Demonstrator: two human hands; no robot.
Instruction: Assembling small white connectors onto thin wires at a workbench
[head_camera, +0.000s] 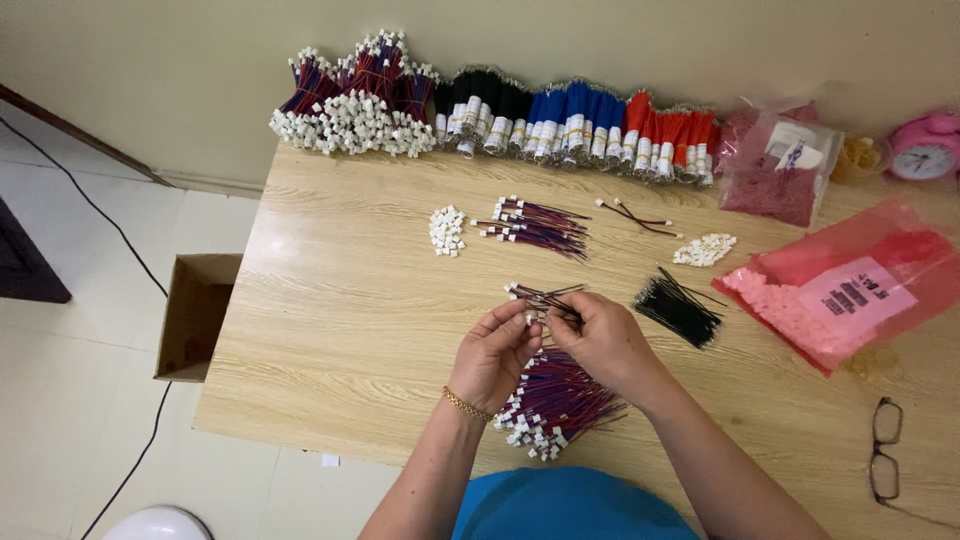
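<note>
Both hands pinched tight mid-table, left hand (495, 352) & right hand (602, 340) sharing a thin red-blue wire w/ small white plastic connector (533, 320), right over the loose red-blue wire pile (555, 398) — a slip likely drops it in, lost among lookalikes.

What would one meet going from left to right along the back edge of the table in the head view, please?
White-tipped red-and-blue wire bundles → black wire bundles → blue wire bundles → red wire bundles → clear bag → pink alarm clock.
</note>
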